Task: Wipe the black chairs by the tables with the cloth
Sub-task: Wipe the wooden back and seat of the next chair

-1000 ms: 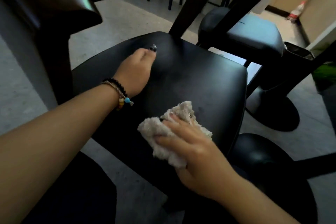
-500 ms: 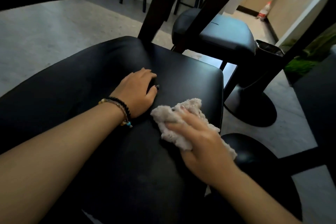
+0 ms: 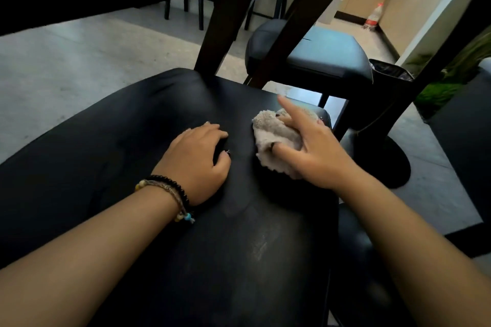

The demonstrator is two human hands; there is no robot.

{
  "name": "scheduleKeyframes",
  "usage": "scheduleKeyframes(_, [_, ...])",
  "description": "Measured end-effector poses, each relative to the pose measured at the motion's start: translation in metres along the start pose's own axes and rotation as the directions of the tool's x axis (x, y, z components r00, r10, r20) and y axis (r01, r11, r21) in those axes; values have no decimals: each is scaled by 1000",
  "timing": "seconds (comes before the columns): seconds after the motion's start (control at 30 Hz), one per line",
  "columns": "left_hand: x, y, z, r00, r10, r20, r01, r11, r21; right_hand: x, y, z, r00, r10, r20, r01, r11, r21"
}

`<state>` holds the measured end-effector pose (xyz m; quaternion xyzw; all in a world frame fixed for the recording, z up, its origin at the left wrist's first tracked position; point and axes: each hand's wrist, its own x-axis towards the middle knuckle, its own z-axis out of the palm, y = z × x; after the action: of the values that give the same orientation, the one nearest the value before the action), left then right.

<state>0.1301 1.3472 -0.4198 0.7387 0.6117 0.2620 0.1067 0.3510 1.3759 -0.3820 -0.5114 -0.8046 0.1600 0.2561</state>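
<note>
**A:** Where are your hands, and why there?

**B:** Your left hand [image 3: 198, 160] rests on the middle of the black chair seat [image 3: 106, 167], its fingers loosely curled with the tips touching the padding and holding nothing. It looks like a brace, steadying the chair and your weight while you lean in. Your right hand [image 3: 314, 151] presses the cloth [image 3: 269, 131] against the seat near its far right corner. The thumb hooks under the bunched cloth and other fingers curl over it, while one finger lifts straight and points away. That grip likely keeps the cloth from slipping as you rub.

**A:** What does the cloth look like?

**B:** Pale beige, fuzzy like towelling, crumpled into a small wad, half hidden under your palm.

**A:** And the chair?

**B:** Smooth, dark, leather-like padding with soft creases. A faint dull streak shows on the near part of the seat; whether it is dust or damp, I cannot tell. A second black chair [image 3: 326, 56] stands just beyond, apart from this one, under a dark table edge.
</note>
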Motion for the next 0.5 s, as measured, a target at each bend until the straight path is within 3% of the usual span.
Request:
scheduleKeyframes(0.07, [0,0,0,1000,-3,2,3,1000,-3,4,4,-7,1000,19,-10,-18,996,82])
scheduleKeyframes(0.2, [-1,1,-2,1000,-23,-13,23,999,-27,9,10,7,999,-12,35,21,967,-254])
scheduleKeyframes(0.37, [-4,3,-3,994,-71,-78,66,996,-55,7,2,20,993,-112,-38,110,992,-54])
scheduleKeyframes(0.5, [-6,5,-4,992,-71,-108,63,995,-82,3,-21,41,958,-283,48,283,959,6])
